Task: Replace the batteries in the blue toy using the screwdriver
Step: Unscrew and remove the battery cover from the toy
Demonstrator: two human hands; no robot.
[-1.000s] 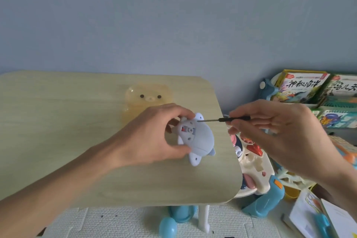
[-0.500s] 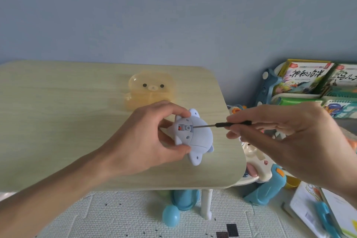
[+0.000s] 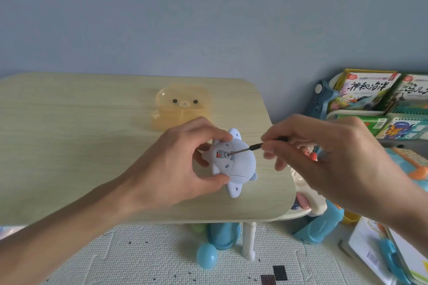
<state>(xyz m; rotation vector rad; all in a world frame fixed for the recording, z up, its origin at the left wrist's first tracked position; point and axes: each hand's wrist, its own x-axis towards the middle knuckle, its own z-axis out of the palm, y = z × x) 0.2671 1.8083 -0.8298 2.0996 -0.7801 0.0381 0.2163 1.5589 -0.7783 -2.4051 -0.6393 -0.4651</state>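
My left hand (image 3: 176, 164) grips the pale blue toy (image 3: 238, 164) above the right part of the wooden table (image 3: 69, 145), its underside turned up. A small grey fitting with a red spot shows in the toy's base. My right hand (image 3: 324, 157) pinches a thin black-handled screwdriver (image 3: 250, 147). Its metal tip sits in the fitting on the toy. Most of the handle is hidden under my fingers.
A translucent orange bear-shaped case (image 3: 183, 106) lies on the table behind the toy. Right of the table stand children's books (image 3: 370, 92) on a rack and plastic toys (image 3: 317, 222) on the floor mat. A blue ball (image 3: 206, 255) lies under the table edge.
The screwdriver tip has moved left from just off the toy into the fitting on its base. My right hand has come closer to the toy.
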